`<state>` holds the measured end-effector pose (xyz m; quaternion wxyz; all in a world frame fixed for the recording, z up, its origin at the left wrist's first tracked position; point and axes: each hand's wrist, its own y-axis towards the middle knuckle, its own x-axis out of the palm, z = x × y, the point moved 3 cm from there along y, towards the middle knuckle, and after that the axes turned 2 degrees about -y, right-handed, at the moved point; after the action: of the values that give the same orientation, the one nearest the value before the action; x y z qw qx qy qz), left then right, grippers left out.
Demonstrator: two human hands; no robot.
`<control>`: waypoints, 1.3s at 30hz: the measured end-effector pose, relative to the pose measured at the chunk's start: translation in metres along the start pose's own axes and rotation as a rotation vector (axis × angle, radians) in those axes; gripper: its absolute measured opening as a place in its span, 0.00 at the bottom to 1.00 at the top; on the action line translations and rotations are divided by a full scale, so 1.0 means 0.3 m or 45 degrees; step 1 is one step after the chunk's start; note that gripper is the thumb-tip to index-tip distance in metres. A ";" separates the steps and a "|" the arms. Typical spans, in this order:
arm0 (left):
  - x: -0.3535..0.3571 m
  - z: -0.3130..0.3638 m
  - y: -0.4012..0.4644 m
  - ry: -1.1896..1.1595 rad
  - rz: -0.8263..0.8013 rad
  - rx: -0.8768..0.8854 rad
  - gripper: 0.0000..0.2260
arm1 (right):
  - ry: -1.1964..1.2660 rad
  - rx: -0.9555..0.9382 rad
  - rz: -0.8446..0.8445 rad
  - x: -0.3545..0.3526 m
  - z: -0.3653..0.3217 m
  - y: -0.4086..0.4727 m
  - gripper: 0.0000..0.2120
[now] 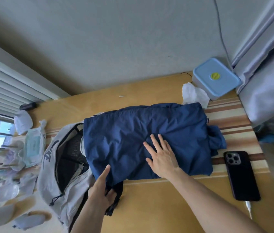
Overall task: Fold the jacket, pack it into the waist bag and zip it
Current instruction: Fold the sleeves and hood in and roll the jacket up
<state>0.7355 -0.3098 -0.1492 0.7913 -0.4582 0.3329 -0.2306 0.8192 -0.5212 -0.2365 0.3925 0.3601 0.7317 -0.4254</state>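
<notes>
A navy blue jacket (132, 132) lies folded into a rough rectangle on the wooden table (158, 199), with a loose part sticking out at its right end. My right hand (161, 155) rests flat on the jacket, fingers spread. My left hand (101, 190) pinches the jacket's near left corner, thumb on top and fingers underneath. To the left lies a light grey waist bag (48, 175), its zipper wide open and its dark mesh inside showing. The jacket's left edge overlaps the bag. A black strap (116, 200) runs under my left hand.
A black phone (241, 175) on a white charging cable lies at the right. A blue-lidded box (216, 78) and crumpled tissue (194, 95) sit at the back right. A wet-wipes pack (33, 145) and more tissues crowd the left edge. A grey curtain (267, 73) hangs at right.
</notes>
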 end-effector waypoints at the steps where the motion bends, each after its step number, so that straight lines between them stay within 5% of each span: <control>1: 0.018 0.000 0.005 -0.075 -0.012 -0.008 0.14 | 0.005 -0.002 -0.008 -0.002 0.001 0.000 0.32; 6: 0.054 0.053 0.036 -0.280 0.036 0.054 0.23 | 0.033 -0.003 -0.034 -0.004 0.008 0.003 0.32; 9: 0.059 0.082 -0.049 -0.147 0.279 0.481 0.16 | 0.053 -0.007 -0.032 -0.012 0.012 0.007 0.32; 12: 0.136 0.102 -0.229 0.067 0.106 1.060 0.11 | 0.190 -0.012 -0.063 -0.023 0.025 0.011 0.31; 15: 0.268 0.070 -0.320 0.367 -0.275 1.602 0.11 | 1.215 0.188 -0.049 -0.110 0.062 -0.002 0.21; 17: 0.381 0.015 -0.364 0.719 -0.509 1.954 0.15 | 2.105 0.512 0.175 -0.179 0.138 -0.055 0.14; 19: 0.486 -0.081 -0.381 1.093 -0.715 2.167 0.18 | 2.506 0.795 0.412 -0.217 0.242 -0.149 0.16; 22: 0.588 -0.218 -0.360 1.749 -0.927 2.146 0.25 | 2.070 1.006 0.859 -0.260 0.365 -0.327 0.27; 25: 0.604 -0.247 -0.291 1.822 -0.886 2.084 0.31 | 1.113 0.636 1.038 -0.308 0.371 -0.402 0.22; 27: 0.596 -0.209 -0.215 1.702 -0.633 2.148 0.26 | 0.607 0.285 0.887 -0.284 0.336 -0.357 0.21; 29: 0.592 -0.159 -0.117 1.867 -0.521 1.984 0.29 | 0.327 0.109 0.543 -0.191 0.337 -0.292 0.23; 32: 0.558 -0.089 -0.039 2.037 -0.844 1.846 0.34 | 0.100 0.072 0.168 -0.073 0.378 -0.253 0.31; 36: 0.449 0.025 0.006 2.310 -0.776 2.438 0.40 | 0.110 0.051 0.119 -0.073 0.412 -0.253 0.29; 39: 0.413 0.037 0.069 2.506 -0.760 2.596 0.39 | 0.152 0.086 0.043 -0.085 0.411 -0.235 0.28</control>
<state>0.8283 -0.3765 -0.2023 0.1453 0.5840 0.3197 -0.7318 0.8025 -0.6646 -0.2307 0.3428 0.4104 0.7327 -0.4210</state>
